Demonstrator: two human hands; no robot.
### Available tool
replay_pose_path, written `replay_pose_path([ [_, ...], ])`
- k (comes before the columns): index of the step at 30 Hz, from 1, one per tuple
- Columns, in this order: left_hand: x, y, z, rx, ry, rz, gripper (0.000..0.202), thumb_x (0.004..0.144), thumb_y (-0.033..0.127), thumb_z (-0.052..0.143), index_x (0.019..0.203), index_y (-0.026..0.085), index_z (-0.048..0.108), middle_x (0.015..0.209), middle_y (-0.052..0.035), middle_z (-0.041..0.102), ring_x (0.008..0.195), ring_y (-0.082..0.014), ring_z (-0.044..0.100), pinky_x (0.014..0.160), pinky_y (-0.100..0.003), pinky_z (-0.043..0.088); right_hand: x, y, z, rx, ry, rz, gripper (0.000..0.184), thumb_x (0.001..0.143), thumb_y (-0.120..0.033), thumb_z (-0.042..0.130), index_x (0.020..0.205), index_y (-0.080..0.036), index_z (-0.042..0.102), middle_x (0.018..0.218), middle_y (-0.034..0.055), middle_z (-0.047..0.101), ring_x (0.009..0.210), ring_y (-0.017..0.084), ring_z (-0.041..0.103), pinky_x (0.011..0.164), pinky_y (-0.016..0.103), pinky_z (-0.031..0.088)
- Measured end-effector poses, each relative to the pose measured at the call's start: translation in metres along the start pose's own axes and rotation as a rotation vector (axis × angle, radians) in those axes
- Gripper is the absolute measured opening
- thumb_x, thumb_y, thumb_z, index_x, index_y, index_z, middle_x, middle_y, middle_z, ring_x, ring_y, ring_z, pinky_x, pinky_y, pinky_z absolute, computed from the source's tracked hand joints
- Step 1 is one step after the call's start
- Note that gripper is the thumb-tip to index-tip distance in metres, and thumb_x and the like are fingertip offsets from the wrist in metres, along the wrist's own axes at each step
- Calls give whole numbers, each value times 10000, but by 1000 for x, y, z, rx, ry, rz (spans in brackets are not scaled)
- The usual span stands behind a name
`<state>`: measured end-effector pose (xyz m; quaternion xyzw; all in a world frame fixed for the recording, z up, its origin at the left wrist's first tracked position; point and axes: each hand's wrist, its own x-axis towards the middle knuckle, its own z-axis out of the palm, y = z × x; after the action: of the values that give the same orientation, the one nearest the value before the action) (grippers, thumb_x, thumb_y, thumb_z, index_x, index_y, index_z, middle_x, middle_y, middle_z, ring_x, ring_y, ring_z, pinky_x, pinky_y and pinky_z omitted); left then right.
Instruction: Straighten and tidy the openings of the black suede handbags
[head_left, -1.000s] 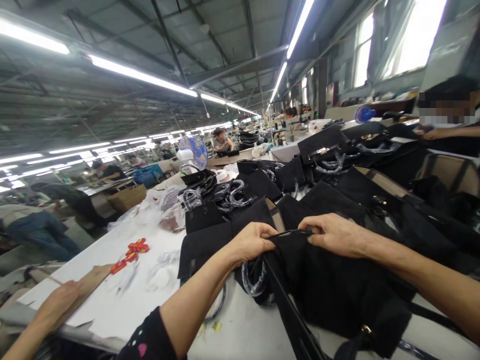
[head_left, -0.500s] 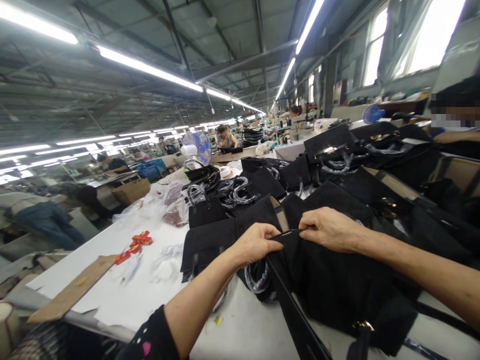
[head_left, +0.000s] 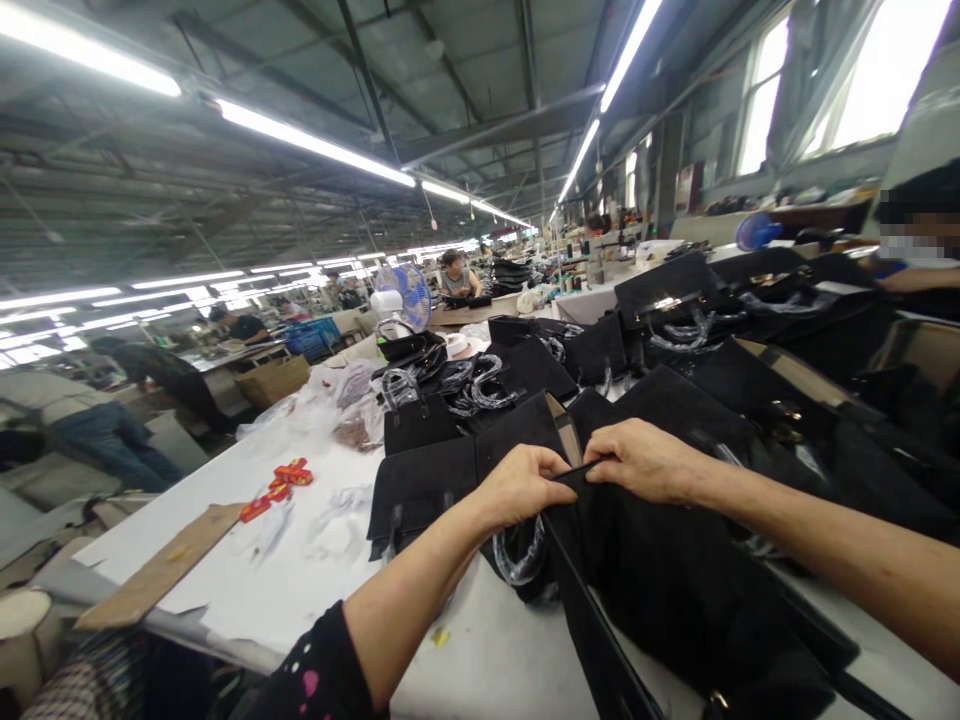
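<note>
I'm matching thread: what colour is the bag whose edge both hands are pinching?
The bag is black; the head view shows it best.

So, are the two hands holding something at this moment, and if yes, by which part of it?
Yes, a black bag. The left hand and the right hand both pinch its upper edge, close beside each other.
</note>
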<state>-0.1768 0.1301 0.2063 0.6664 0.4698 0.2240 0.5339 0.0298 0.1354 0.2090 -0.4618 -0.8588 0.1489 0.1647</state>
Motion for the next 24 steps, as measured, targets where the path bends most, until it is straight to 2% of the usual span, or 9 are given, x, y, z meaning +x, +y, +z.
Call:
replay_pose_path([
  [3,-3,-1,0,-46,28,-34,266,504,230,756,733,148,649,683,8,664,588,-120,567,591,-242,441,-1,-2,4,-29,32,38,86,827,-246,663,767,-222,719,768,-3,701,760,185,637,662,275,384],
  [5,-5,-1,-1,-1,55,-28,268,518,272,781,717,151,650,672,9,653,589,-122,554,580,-241,419,-1,-4,5,-53,48,52,93,829,-255,662,764,-226,721,777,1,707,763,191,643,662,282,382],
  [9,-9,5,-3,418,174,133,240,727,395,685,659,165,678,579,23,564,574,-121,475,544,-244,311,-3,-9,6,-114,58,56,129,855,-265,630,761,-218,705,804,21,718,790,215,659,664,297,383],
  [11,-11,9,-1,613,210,210,237,792,359,623,658,176,690,576,19,571,589,-128,483,559,-251,299,-4,-11,5,-151,50,35,140,870,-275,615,771,-216,694,835,33,724,832,236,668,672,305,386],
  [14,-13,14,4,772,235,249,251,831,327,576,668,184,702,587,9,607,578,-136,497,566,-264,291,-6,-13,5,-209,33,-6,136,888,-275,594,815,-221,695,877,46,733,872,262,679,683,316,394],
  [20,-16,13,12,802,283,222,262,835,353,571,700,196,730,639,-31,663,610,-173,549,586,-288,295,-10,-20,7,-303,46,-18,186,898,-214,544,780,-192,686,848,85,729,830,283,695,672,336,414],
  [24,-23,20,17,765,275,208,228,807,324,585,684,197,728,594,-14,628,583,-165,527,561,-280,290,-15,-26,-1,-317,9,-46,127,881,-203,571,852,-217,694,850,68,735,847,298,704,657,339,420],
])
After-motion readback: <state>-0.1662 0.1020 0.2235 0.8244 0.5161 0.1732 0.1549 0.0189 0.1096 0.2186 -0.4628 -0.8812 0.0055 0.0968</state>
